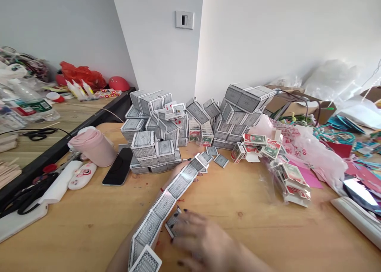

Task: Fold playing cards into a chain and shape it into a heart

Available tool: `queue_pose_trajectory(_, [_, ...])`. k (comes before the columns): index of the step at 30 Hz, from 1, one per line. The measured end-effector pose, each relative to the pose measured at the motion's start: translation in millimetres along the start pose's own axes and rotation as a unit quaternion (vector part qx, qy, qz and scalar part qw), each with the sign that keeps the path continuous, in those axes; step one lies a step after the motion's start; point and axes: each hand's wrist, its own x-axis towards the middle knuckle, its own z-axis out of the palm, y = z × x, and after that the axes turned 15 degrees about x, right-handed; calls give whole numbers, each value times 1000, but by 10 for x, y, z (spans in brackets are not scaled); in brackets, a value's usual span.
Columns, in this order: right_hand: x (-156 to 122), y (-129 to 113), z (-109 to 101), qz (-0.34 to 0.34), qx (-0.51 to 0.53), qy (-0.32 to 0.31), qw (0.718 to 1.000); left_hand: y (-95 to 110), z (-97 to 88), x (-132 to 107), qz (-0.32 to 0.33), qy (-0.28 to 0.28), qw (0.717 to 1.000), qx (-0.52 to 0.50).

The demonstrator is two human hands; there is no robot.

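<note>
A long strip of linked grey-backed playing cards point(165, 204) runs along my left forearm, from the bottom edge up to my hand. My left hand point(182, 167) lies mostly beneath the strip's far end, its thumb on one side and fingertips on the other, closed around it. My right hand point(205, 238), blurred by motion, is low over the table with its fingers spread. Its fingertips reach a loose playing card point(172, 224) beside the strip; whether they touch it I cannot tell. Blocks built of cards point(143, 144) are stacked beyond my left hand.
Another card-block stack point(235, 119) stands at the back right. Opened card boxes point(294, 177) and a pink-white plastic bag point(309, 149) lie to the right. On the left are a phone point(118, 167), a pink cup point(94, 146) and scissors point(28, 194). Two loose cards point(221, 161) lie ahead.
</note>
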Motion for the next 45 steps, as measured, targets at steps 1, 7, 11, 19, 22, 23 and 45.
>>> queue_pose_trajectory(1, [-6, -16, 113, -36, -15, -33, 999, -3, -13, -3, 6, 0, 1000, -2])
queue_pose_trajectory(7, [-52, 383, 190, 8, -65, -33, 997, 24, -74, -83, 31, -23, 999, 8])
queue_pose_trajectory(11, [-50, 807, -146, 17, -88, 94, 991, 9, -53, -78, 31, 13, 999, 14])
queue_pose_trajectory(19, [-134, 1415, -459, 193, -188, 389, 881, -81, 9, 36, 99, 96, 981, 134])
queue_pose_trajectory(22, [-103, 1398, -455, 236, -191, 376, 875, -108, 48, 58, 136, 169, 961, 170])
queue_pose_trajectory(23, [-91, 1382, -451, 249, -192, 363, 877, -121, 60, 64, 142, 189, 954, 187])
queue_pose_trajectory(45, [-204, 1519, -587, 259, -13, 507, 822, -229, 79, 102, 150, 255, 903, 311])
